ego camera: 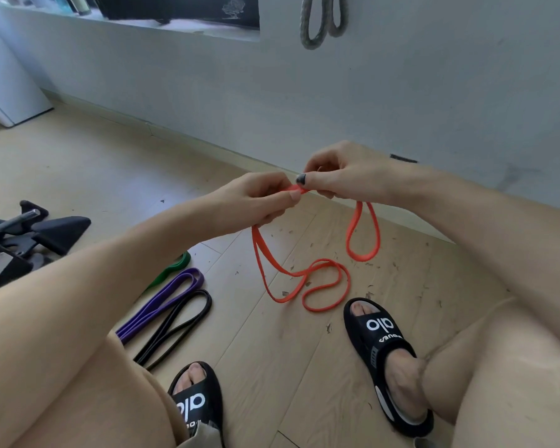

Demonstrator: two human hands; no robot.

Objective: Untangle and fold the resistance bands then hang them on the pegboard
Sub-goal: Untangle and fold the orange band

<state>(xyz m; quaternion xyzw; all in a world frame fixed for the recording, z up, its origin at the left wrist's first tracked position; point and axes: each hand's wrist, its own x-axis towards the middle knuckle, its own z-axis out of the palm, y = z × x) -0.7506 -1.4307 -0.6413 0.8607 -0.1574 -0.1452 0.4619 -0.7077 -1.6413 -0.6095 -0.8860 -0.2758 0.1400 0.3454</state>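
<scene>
Pinching orange band [307, 279], loops hanging floorward.

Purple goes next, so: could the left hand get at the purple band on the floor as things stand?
Probably not yet: the left hand pinches the orange band together with the right hand. Once freed, the purple band lies uncovered beside the left leg.

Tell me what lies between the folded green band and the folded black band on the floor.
Head view: the folded purple band lies between the green band and the black band.

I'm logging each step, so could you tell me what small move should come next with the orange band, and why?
Probably draw the hands apart: left hand and right hand pinch the orange band close together, while its loops trail crossed on the floor.
</scene>
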